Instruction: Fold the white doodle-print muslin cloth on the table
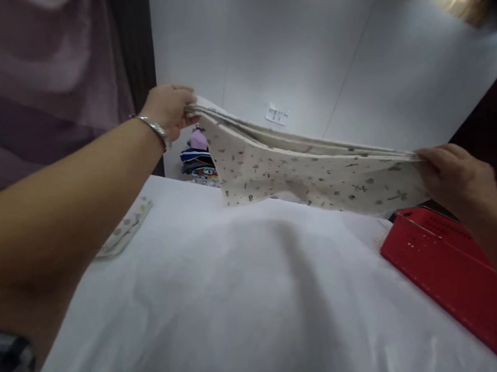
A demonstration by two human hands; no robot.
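A white cloth with a small dark print (281, 173) is stretched in the air over the far edge of the table, folded in several layers along its top. My left hand (170, 109), with a silver bracelet on the wrist, is closed on its upper left corner. At the other end my right hand (462, 175) grips the upper right corner, just above a red basket. The cloth's lower edge hangs loose and hides part of the table's far edge. What kind of cloth item it is, I cannot tell.
White sheeting covers the table (238, 299). A folded patterned cloth (127, 227) lies at its left, partly behind my forearm. The red plastic basket (443, 269) stands at the right. Beyond are a stack of folded clothes (198, 161), a white wall with a label (276, 114), and a pinkish curtain (44, 80).
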